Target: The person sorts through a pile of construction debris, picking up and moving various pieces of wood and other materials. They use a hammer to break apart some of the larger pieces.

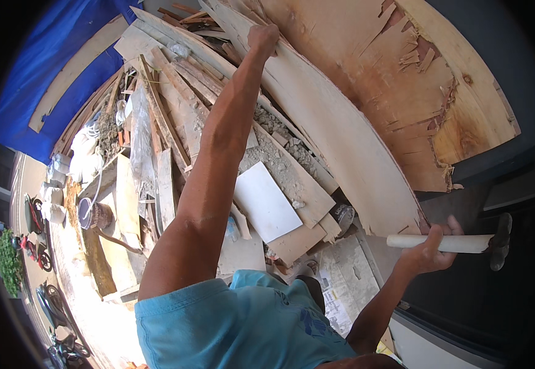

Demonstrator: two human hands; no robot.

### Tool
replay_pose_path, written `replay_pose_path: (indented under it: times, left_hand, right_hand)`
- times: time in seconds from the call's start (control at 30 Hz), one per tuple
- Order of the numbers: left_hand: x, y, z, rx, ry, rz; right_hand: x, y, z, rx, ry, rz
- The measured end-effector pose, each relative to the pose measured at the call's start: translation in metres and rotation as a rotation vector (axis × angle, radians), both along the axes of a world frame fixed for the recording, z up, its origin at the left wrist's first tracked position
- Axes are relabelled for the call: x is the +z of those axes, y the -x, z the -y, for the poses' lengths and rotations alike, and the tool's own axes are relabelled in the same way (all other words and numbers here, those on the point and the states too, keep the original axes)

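My left hand (pixel 263 40) is closed over the edge of a long, pale plywood strip (pixel 335 123), with my arm stretched far forward. The strip runs from the top of the view down toward my right side. At its near end, my right hand (pixel 429 251) is wrapped round the white handle of a hammer (pixel 396 241). The hammer's dark metal head (pixel 499 242) points to the right. Fingers of this hand are right beside the strip's lower corner; whether they also grip it I cannot tell. Behind the strip stands a large plywood sheet (pixel 365 67) with a torn, splintered face.
A heap of scrap boards (pixel 175 86) and rubble (pixel 279 166) spreads ahead, with a white panel (pixel 268 202) on it. A paint bucket (pixel 95 213) and white sacks (pixel 86 150) stand left. A blue tarp (pixel 18 104) hangs farther left, above parked motorbikes (pixel 52 307).
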State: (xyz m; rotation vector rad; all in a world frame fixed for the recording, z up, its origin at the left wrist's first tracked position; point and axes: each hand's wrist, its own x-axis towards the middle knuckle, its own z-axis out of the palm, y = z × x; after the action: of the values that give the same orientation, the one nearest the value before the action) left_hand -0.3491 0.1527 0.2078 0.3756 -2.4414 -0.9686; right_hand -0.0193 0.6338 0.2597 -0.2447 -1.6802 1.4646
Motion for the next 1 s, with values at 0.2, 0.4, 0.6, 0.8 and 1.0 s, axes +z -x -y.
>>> replay_pose_path:
  times: [0.2, 0.4, 0.6, 0.8, 1.0]
  left_hand:
    - [0.012, -0.029, 0.001, 0.029, -0.463, -0.056]
    - [0.043, -0.062, -0.017, 0.140, -0.617, -0.133]
    - [0.086, -0.065, 0.064, 0.067, -0.832, -0.244]
    - [0.050, -0.110, 0.042, -0.152, -0.818, -0.127]
    - [0.031, -0.163, -0.063, -0.210, -0.947, -0.158]
  right_hand:
    - [-0.031, -0.023, -0.007, 0.075, -0.128, -0.051]
    - [-0.038, -0.037, -0.009, 0.037, -0.183, -0.143]
    - [-0.058, 0.012, 0.056, 0.340, -0.215, -0.310]
    - [-0.036, 0.073, 0.123, 0.479, -0.290, -0.340]
    - [-0.025, 0.078, 0.128, 0.470, -0.236, -0.272]
